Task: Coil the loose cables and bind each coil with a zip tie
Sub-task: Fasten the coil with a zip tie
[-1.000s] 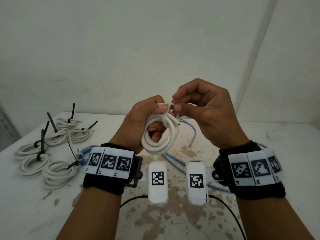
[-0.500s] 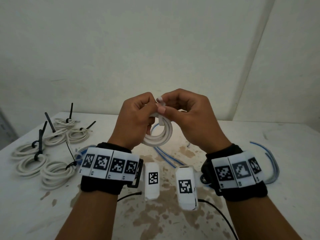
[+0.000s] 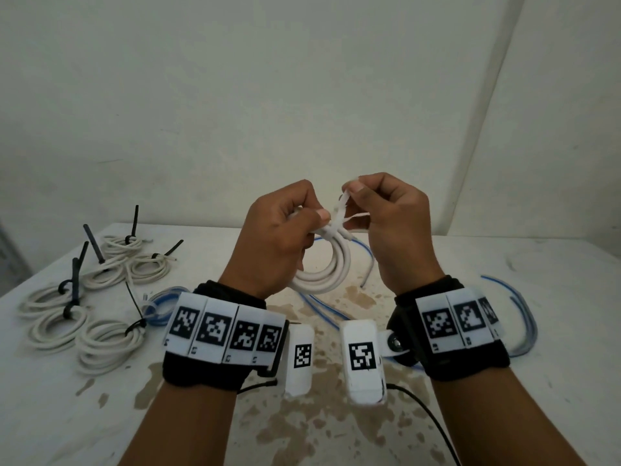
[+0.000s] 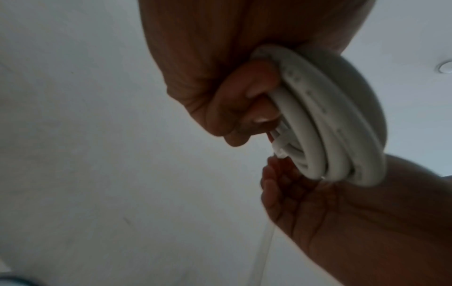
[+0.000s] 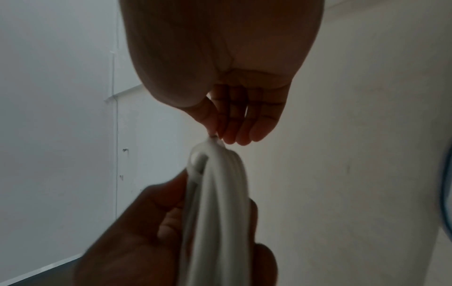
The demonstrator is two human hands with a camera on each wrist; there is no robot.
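Observation:
A white cable coil (image 3: pixel 327 270) hangs in the air above the table, held at its top by my left hand (image 3: pixel 285 230), whose fingers curl round the loops (image 4: pixel 318 120). A white zip tie (image 3: pixel 341 210) wraps the top of the coil, and its tail stands up. My right hand (image 3: pixel 379 210) pinches that tail between thumb and forefinger, just right of the left hand. In the right wrist view the right hand (image 5: pixel 220 133) pinches right above the coil (image 5: pixel 217 193). The zip tie's head is hidden among the fingers.
Several bound white coils (image 3: pixel 100 338) with black zip ties lie at the table's left. A small blue coil (image 3: pixel 161 304) lies beside them. Loose blue cables (image 3: pixel 524 317) trail across the stained white table (image 3: pixel 336 432) under and right of my hands. A wall corner stands behind.
My right hand has lifted up and slightly right, drawing the zip tie tail upward out of the coil's top. Both hands sit a little higher than before.

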